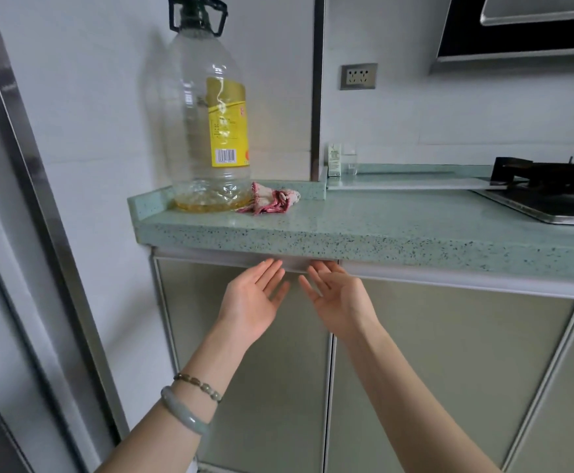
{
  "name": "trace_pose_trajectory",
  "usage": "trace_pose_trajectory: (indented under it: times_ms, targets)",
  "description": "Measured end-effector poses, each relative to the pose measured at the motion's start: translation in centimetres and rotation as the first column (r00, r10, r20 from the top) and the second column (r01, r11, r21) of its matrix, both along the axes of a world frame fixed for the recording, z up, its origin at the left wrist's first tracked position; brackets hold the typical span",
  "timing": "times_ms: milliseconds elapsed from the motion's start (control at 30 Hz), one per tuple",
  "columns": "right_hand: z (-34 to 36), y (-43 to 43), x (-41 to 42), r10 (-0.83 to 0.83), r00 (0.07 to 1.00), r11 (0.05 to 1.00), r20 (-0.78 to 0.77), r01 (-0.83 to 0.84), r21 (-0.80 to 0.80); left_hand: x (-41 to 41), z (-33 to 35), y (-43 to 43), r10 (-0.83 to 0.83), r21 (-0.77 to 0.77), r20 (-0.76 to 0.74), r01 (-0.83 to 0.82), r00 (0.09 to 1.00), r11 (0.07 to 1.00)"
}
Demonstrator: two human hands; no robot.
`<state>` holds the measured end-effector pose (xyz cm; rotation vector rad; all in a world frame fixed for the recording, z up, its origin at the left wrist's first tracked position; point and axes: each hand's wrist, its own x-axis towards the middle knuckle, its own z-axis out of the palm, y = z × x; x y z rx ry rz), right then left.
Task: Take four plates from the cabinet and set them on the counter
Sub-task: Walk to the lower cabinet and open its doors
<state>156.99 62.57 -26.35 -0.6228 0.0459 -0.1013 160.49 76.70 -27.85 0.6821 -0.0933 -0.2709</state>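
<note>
Kitchen, lower run: a speckled green counter point(381, 230) crosses the middle of the frame, white tiled wall behind it.

On the counter, upper centre: a large oil bottle point(207, 131), nearly empty, pushed back to the wall. A red-and-white cloth point(272, 201) lies crumpled just beside its base. The bare stretch in front is, I judge, where the plates go.

Right edge: a gas stove point(551, 199), cut off by the frame. A small carton point(334, 161) stands at the back; its print is too small to read.

Below the counter: two closed cabinet doors point(244, 370), frosted, with a pale handle rail point(292, 264) along their top.

My left hand point(249, 302): fingers straight and spread, palm turned inward, holding nothing, tips at the rail.

My right hand point(338, 302): likewise slack and empty, tips reaching the rail where the two doors meet. I cannot tell whether either hand touches it. Both sit there, I judge, to hook the rail and pull the doors apart.

Left wrist, lower left: two bracelets point(185, 409).

Plates: none in view; presumably behind the closed doors, whose frosting shows nothing inside.
</note>
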Motion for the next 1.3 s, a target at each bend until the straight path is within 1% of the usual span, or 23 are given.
trace_pose_trajectory:
  times_ms: [167, 300, 367, 433, 467, 500, 533, 567, 600, 633, 667, 700, 767, 867, 967, 1033, 1067, 1100, 1133, 1167, 1200, 1267, 1300]
  targets:
    - [-0.1, 0.6, -0.8, -0.017, 1.000, 1.000, 0.004, 0.017, 0.017, -0.6, 0.8, 0.2, -0.056, 0.047, 0.058, 0.053, 0.997, 0.998]
    - [-0.6, 1.7, -2.2, 0.005, 0.999, 0.997, 0.044, -0.008, 0.078, -1.4, 1.1, 0.6, -0.078, 0.093, 0.088, 0.070, 0.993, 0.993]
    - [-0.9, 2.4, -3.2, 0.014, 0.998, 0.996, 0.053, -0.019, 0.086, -2.3, 0.8, 0.9, -0.045, 0.165, 0.122, 0.025, 0.992, 0.986]
    - [-1.2, 3.0, -4.4, 0.022, 0.998, 0.998, 0.050, -0.025, 0.065, -3.5, 0.4, 1.3, 0.055, 0.294, 0.201, -0.114, 0.978, 0.949]
    - [-1.3, 3.4, -5.1, 0.026, 0.998, 0.998, 0.049, -0.028, 0.054, -4.1, 0.2, 1.8, 0.125, 0.399, 0.303, -0.245, 0.945, 0.883]
    - [-1.4, 3.8, -5.7, 0.030, 0.998, 0.999, 0.046, -0.032, 0.042, -4.7, 0.1, 2.3, 0.162, 0.510, 0.467, -0.414, 0.870, 0.754]
    - [-1.4, 4.2, -6.4, 0.037, 0.998, 0.999, 0.041, -0.038, 0.026, -5.2, 0.0, 2.8, 0.113, 0.574, 0.646, -0.578, 0.755, 0.580]
    - [-1.5, 4.6, -7.2, 0.045, 0.998, 0.999, 0.036, -0.045, 0.011, -5.6, -0.1, 3.4, 0.008, 0.567, 0.779, -0.711, 0.627, 0.416]
    - [-1.5, 5.1, -7.9, 0.053, 0.998, 0.999, 0.031, -0.053, 0.001, -5.8, 0.0, 3.9, -0.108, 0.522, 0.851, -0.803, 0.515, 0.287]
    - [-1.5, 5.5, -8.6, 0.061, 0.998, 0.998, 0.025, -0.061, -0.007, -5.9, 0.2, 4.3, -0.212, 0.477, 0.873, -0.858, 0.439, 0.190]
    - [-1.5, 5.9, -9.2, 0.068, 0.998, 0.998, 0.019, -0.068, -0.015, -6.1, 0.4, 4.7, -0.302, 0.449, 0.866, -0.886, 0.399, 0.115]
    - [-1.5, 6.3, -9.8, 0.076, 0.997, 0.997, 0.015, -0.075, -0.020, -6.4, 0.7, 5.0, -0.380, 0.437, 0.840, -0.898, 0.387, 0.052]
    - [-1.5, 7.1, -11.1, 0.099, 0.995, 0.995, 0.013, -0.099, -0.019, -7.0, 1.2, 5.5, -0.497, 0.423, 0.779, -0.905, 0.383, -0.035]
    - [-1.5, 8.2, -12.8, 0.140, 0.990, 0.988, 0.005, -0.139, -0.071, -7.8, 1.4, 6.3, -0.561, 0.385, 0.737, -0.916, 0.377, -0.110]
    - [-1.6, 8.1, -14.0, 0.242, 0.970, 0.967, 0.027, -0.239, -0.089, -8.5, 2.1, 6.9, -0.563, 0.359, 0.742, -0.925, 0.364, -0.125]
    - [-2.0, 6.6, -14.8, 0.293, 0.953, 0.940, 0.074, -0.273, -0.204, -8.9, 2.5, 7.1, -0.569, 0.361, 0.736, -0.924, 0.366, -0.127]
    - [-2.4, 5.7, -15.1, 0.267, 0.959, 0.916, 0.096, -0.221, -0.335, -9.0, 2.6, 7.3, -0.567, 0.374, 0.734, -0.919, 0.375, -0.123]
    - [-2.8, 4.9, -15.3, 0.188, 0.973, 0.870, 0.133, -0.102, -0.483, -9.2, 2.7, 7.6, -0.559, 0.395, 0.734, -0.912, 0.387, -0.112]
    - [-3.1, 4.2, -15.4, 0.067, 0.978, 0.790, 0.197, 0.068, -0.609, -9.4, 2.8, 7.9, -0.549, 0.419, 0.736, -0.904, 0.396, -0.092]
    - [-3.2, 3.6, -15.5, -0.045, 0.960, 0.675, 0.277, 0.233, -0.700, -9.6, 2.9, 8.4, -0.539, 0.439, 0.740, -0.896, 0.402, -0.066]
    - [-3.1, 3.4, -15.5, -0.094, 0.931, 0.549, 0.352, 0.343, -0.762, -10.0, 2.8, 8.8, -0.527, 0.455, 0.746, -0.890, 0.408, -0.045]
    - [-2.8, 4.0, -15.4, -0.009, 0.896, 0.328, 0.444, 0.422, -0.845, -10.8, 2.7, 9.5, -0.511, 0.465, 0.754, -0.885, 0.412, -0.027]
    - [-2.7, 4.5, -15.2, 0.076, 0.889, 0.252, 0.453, 0.422, -0.871, -11.3, 2.5, 9.9, -0.501, 0.462, 0.761, -0.886, 0.412, -0.028]
